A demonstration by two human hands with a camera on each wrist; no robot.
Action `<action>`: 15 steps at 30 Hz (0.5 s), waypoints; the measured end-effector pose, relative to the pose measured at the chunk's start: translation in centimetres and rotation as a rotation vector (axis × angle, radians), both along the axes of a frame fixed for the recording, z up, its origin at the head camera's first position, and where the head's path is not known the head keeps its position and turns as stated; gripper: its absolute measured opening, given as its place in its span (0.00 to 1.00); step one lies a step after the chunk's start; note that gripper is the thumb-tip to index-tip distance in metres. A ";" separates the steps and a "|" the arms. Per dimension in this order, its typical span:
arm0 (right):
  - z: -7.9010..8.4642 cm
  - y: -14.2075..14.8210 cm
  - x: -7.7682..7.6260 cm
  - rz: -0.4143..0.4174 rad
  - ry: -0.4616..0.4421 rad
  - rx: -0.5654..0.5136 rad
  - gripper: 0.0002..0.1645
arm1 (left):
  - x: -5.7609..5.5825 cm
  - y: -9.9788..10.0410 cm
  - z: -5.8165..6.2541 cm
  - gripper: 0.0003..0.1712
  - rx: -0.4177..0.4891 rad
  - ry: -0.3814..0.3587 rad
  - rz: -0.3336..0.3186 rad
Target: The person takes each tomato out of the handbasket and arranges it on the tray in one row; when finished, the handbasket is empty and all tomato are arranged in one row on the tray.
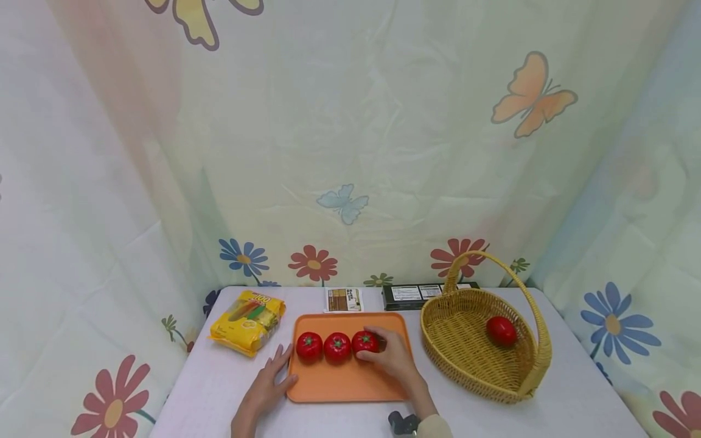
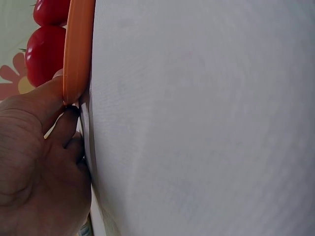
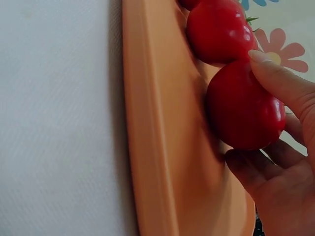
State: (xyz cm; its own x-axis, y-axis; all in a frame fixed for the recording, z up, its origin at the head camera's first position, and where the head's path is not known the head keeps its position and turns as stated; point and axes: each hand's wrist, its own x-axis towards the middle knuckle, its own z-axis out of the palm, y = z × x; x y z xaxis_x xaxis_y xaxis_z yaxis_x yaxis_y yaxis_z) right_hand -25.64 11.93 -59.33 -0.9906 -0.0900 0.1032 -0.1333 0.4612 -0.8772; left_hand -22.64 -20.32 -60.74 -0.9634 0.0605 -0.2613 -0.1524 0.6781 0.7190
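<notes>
An orange tray lies on the white tabletop, with three red tomatoes in a row on it. The rightmost tomato is in the grip of my right hand, thumb on its near side and fingers round the far right side. In the right wrist view that tomato sits against the middle tomato. My left hand holds the tray's left edge. The left wrist view has its thumb over the rim and the other fingers outside and below. The leftmost tomato is close to that hand.
To the right stands a wicker basket with a tall handle and one red tomato inside. A yellow food packet lies back left. Behind the tray are a small white-and-brown packet and a flat black box, before a patterned curtain.
</notes>
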 end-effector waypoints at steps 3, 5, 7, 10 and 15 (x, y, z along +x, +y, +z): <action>0.2 0.0 0.0 0.004 -0.017 0.005 0.38 | 0.0 0.0 0.0 0.45 0.002 -0.004 0.000; 0.3 0.0 0.0 0.012 -0.026 0.006 0.38 | -0.1 0.0 0.0 0.45 0.004 -0.003 0.000; 0.4 0.0 -0.1 0.025 -0.020 0.016 0.38 | -0.1 0.0 -0.1 0.45 0.006 -0.002 0.000; 0.6 0.0 -0.2 0.037 -0.030 0.015 0.38 | -0.1 -0.1 -0.2 0.45 0.008 0.002 0.000; 0.7 0.2 -0.3 0.045 -0.032 0.038 0.39 | -0.2 -0.2 -0.5 0.45 0.016 0.010 -0.003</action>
State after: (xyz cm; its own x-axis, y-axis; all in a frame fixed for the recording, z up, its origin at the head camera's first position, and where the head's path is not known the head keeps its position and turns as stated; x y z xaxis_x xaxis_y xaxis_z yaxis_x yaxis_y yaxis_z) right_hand -25.90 12.12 -58.59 -0.9881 -0.1382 0.0669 -0.1268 0.4886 -0.8632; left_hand -22.79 -20.48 -61.25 -0.9657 0.0679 -0.2508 -0.1430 0.6670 0.7312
